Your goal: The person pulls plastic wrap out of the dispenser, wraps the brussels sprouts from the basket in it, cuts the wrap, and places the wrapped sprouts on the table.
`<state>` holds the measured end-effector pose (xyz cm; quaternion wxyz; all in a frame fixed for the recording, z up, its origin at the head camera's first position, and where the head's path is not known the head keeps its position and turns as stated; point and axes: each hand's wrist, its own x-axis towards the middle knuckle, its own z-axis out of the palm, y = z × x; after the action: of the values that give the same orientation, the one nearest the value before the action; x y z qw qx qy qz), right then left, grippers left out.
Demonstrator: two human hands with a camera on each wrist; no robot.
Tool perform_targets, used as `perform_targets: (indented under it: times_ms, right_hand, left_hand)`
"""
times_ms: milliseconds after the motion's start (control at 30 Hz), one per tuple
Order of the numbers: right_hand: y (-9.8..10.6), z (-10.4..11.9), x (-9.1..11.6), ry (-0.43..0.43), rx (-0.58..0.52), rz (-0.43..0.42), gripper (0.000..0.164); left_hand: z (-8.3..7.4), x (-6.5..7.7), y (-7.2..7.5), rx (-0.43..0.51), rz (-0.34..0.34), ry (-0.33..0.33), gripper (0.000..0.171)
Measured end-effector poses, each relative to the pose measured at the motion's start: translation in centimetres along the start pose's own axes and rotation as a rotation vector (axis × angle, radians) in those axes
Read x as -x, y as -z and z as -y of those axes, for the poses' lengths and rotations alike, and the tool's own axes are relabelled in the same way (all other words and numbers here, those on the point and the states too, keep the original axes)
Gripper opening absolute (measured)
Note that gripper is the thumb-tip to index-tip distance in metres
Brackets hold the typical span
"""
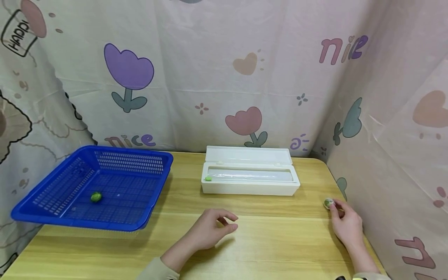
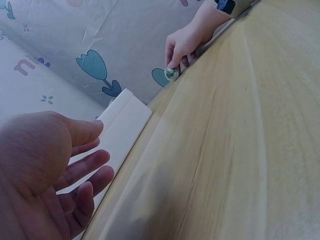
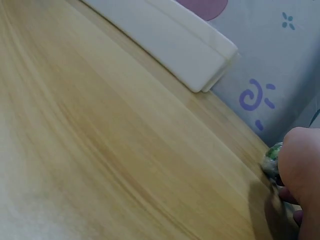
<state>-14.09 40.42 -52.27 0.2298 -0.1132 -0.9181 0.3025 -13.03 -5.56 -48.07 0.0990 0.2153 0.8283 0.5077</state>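
At four o'clock in the head view, a small, round green piece in clear, crinkled, shiny film is pinched between the thumb and fingers of the right hand, near the edge of the wooden table. At six o'clock the left hand is half open, holding nothing. A bare green ball lies in the blue basket at eight o'clock.

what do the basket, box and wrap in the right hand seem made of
Basket: probably blue plastic with a slight sheen, from its moulded lattice walls. Box: likely smooth white plastic, its edges rounded. Wrap: apparently thin clear plastic film, shiny and crinkled.
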Motion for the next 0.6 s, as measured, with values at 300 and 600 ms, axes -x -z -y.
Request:
perform_targets:
  times_ms: [300,600]
  right_hand:
    - [0.59,0.19,0.00,-0.053,0.020,0.072,0.041]
    - [0.90,0.24,-0.03,-0.060,0.014,0.081,0.051]
  left_hand:
    - [-0.07,-0.11,0.53,0.001,-0.001,0.000,0.024]
    - [0.12,-0.13,0.60,-0.014,-0.002,0.007,0.025]
